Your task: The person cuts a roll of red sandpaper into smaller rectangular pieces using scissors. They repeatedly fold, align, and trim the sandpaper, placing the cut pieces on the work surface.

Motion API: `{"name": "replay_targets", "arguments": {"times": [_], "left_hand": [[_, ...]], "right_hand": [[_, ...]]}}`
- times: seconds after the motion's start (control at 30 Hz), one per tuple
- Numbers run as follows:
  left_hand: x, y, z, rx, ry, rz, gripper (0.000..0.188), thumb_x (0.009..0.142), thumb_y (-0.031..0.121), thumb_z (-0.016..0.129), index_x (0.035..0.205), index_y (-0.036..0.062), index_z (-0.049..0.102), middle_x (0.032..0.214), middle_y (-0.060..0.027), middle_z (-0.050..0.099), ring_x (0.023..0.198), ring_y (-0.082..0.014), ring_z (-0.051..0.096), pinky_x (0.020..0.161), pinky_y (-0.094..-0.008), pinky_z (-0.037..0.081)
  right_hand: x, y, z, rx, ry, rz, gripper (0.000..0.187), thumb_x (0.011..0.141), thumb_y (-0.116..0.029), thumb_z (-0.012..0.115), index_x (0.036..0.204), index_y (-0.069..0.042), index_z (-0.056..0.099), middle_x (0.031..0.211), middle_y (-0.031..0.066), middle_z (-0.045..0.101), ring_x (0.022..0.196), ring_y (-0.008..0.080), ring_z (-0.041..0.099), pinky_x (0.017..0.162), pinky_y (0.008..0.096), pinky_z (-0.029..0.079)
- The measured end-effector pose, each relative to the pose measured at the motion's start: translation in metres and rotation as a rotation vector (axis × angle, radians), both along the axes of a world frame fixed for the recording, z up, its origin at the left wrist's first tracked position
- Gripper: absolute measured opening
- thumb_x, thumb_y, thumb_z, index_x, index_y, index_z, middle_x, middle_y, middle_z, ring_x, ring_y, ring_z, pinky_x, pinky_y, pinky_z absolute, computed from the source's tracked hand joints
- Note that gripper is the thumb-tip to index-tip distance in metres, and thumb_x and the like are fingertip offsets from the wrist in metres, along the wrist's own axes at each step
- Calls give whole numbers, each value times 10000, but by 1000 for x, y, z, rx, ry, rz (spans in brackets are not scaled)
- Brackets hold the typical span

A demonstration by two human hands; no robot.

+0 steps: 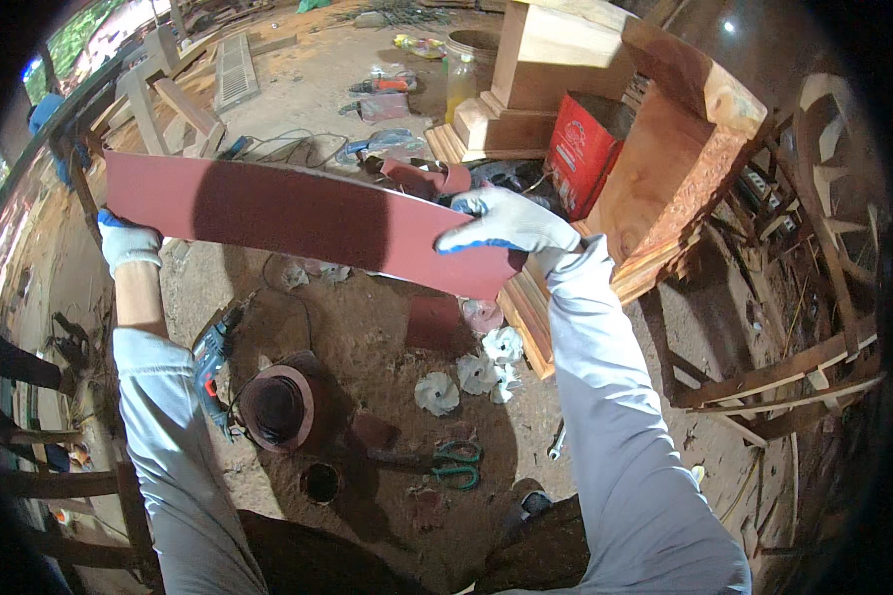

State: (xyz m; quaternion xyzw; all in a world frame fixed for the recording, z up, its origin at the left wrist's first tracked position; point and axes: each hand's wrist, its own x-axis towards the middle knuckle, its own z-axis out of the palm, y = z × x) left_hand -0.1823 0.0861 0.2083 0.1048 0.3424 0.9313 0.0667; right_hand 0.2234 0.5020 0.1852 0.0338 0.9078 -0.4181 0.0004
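A long strip of reddish-brown sandpaper (303, 213) stretches across in front of me, held up off the ground. My left hand (129, 241), in a white and blue work glove, is closed on its left end, though the fingers are partly hidden. Nearer the strip's right end, my right hand (516, 220) in a matching glove pinches the upper edge between thumb and fingers. Below on the ground stands a roll of sandpaper (303, 382). Scissors with green handles (456, 464) lie to its right. A smaller sandpaper piece (435, 322) rests under the strip's right part.
A blue and black drill (211, 362) lies at left with its cord. Several pale flower-shaped pieces (437, 394) and a wrench (557, 440) are on the ground. Wooden mouldings (655, 188), a red tin (583, 154) and a bottle (460, 87) stand at far right. Wooden frames (784, 387) line the right.
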Motion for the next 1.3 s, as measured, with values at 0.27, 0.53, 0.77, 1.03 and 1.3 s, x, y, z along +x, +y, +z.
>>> {"name": "replay_targets", "arguments": {"times": [0.27, 0.53, 0.77, 1.03, 1.3], "left_hand": [[8, -34, -18, -53, 32, 230, 589, 1044, 451, 267, 1381, 59, 549, 1420, -90, 568, 1296, -291, 532, 1108, -440, 391], [-4, -27, -56, -244, 267, 176, 341, 1040, 177, 390, 1224, 3, 619, 1190, -85, 695, 1050, -255, 660, 898, -371, 523], [-37, -57, -142, -229, -3, 189, 425, 979, 376, 612, 1236, 37, 614, 1209, -109, 673, 1065, -235, 638, 869, -372, 514], [120, 40, -15, -705, 581, -222, 745, 925, 429, 688, 1487, 21, 417, 1416, -119, 523, 1330, -238, 461, 1120, -345, 353], [227, 126, -28, -1214, 1292, -957, 481, 848, 298, 766, 1210, 14, 628, 1131, -158, 669, 1052, -246, 642, 921, -378, 481]], "right_hand": [[2, -43, 17, -184, -170, 214, 414, 915, -226, 722, 1261, -11, 647, 1141, 63, 698, 1050, 129, 624, 942, 271, 477], [21, -30, 30, -96, -179, 133, 344, 919, -126, 701, 1211, 51, 666, 1088, 99, 728, 996, 126, 672, 876, 266, 529], [28, -47, 46, -204, -54, 238, 307, 915, -122, 700, 1177, 38, 692, 1071, 83, 733, 970, 128, 670, 869, 287, 533], [21, -36, 37, -17, -107, 283, 314, 900, -182, 724, 1134, 28, 705, 1026, 91, 735, 966, 132, 663, 857, 304, 520], [14, -52, 30, 217, -134, 414, 361, 871, -291, 725, 1052, 21, 702, 906, 201, 703, 853, 272, 691, 729, 372, 500]]}}
